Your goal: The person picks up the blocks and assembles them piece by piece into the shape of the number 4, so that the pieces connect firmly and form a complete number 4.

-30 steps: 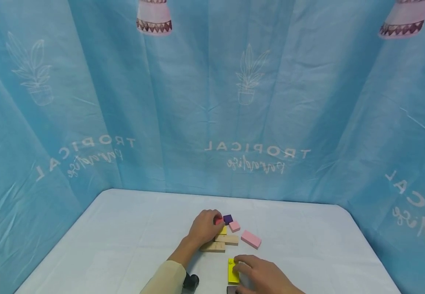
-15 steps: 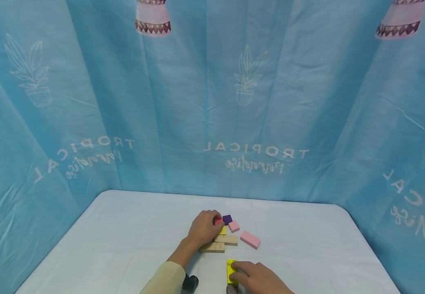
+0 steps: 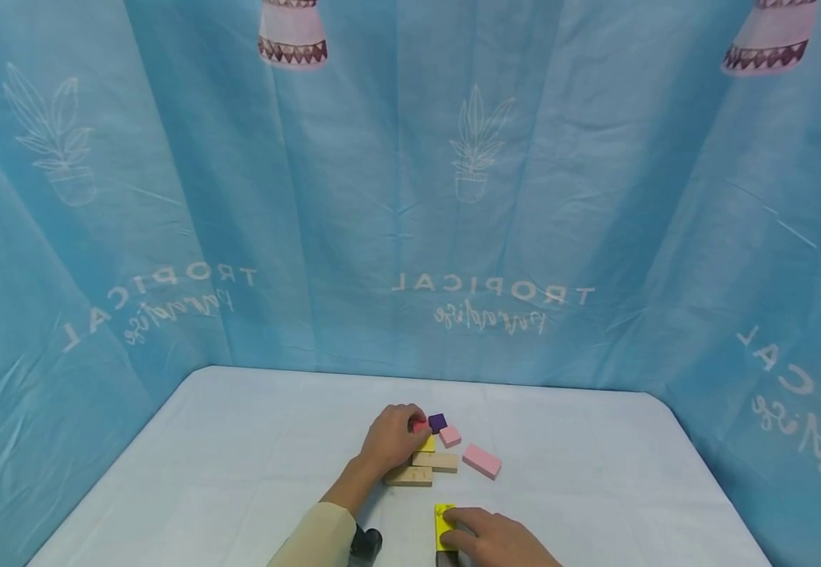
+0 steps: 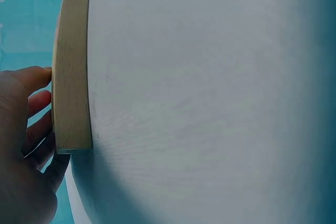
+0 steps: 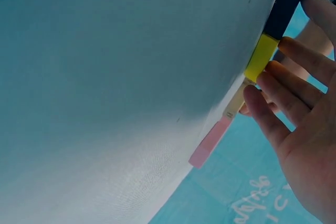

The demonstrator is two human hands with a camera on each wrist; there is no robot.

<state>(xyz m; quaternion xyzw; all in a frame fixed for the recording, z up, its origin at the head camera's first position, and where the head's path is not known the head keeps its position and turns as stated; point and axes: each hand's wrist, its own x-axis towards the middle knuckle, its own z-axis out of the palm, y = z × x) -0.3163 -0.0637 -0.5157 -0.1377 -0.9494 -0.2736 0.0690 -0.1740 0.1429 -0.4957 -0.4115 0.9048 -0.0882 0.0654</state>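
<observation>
My left hand (image 3: 388, 439) grips a small red block (image 3: 421, 427) at the far end of a group of blocks. Close to its thumb lies a yellow block (image 3: 428, 445), beside two plain wooden blocks (image 3: 439, 462). In the left wrist view a wooden block (image 4: 72, 72) partly covers the fingers. Nearer me, a long yellow block (image 3: 443, 510) and a dark block (image 3: 447, 560) lie end to end. My right hand (image 3: 499, 539) rests its fairly straight fingers on the yellow one. The right wrist view has the thumb at the dark block (image 5: 286, 6).
Beyond the left hand sit a dark purple block (image 3: 437, 423) and a small pink block (image 3: 450, 435). A longer pink block (image 3: 482, 461) lies to their right. Blue printed curtain (image 3: 410, 197) stands behind the white table (image 3: 240, 441). A black object (image 3: 365, 543) is by the left sleeve.
My right hand has moved slightly toward me and left, and the long yellow block has slid up against the dark block. The left hand stays at the red block.
</observation>
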